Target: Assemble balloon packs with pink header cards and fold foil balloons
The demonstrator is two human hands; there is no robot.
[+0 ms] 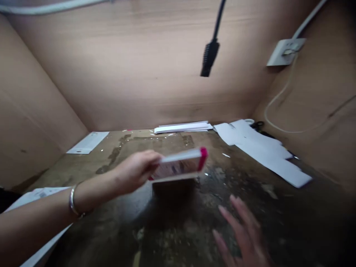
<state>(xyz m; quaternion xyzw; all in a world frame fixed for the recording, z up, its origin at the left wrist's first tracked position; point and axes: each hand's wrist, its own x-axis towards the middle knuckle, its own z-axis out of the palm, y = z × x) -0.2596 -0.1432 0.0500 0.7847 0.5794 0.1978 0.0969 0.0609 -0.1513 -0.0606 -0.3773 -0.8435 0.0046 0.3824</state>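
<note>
My left hand (143, 167) grips the left end of a small flat box (178, 167), white with a printed face and a magenta strip at its right end. The box is tilted over the middle of the dark worktop, with a shadow beneath it. Motion blurs its print, so I cannot read it. At the lower right my right hand (241, 233) is apart from the box, fingers spread and nothing between them. A metal bangle (72, 200) circles my left wrist.
White folded sheets (182, 127) lie along the back wall, more white paper strips (258, 148) at the right. A white card (89, 142) is at the back left, papers (41, 193) at the near left. A black cable connector (210, 57) hangs above; a socket (286, 52) is on the right wall.
</note>
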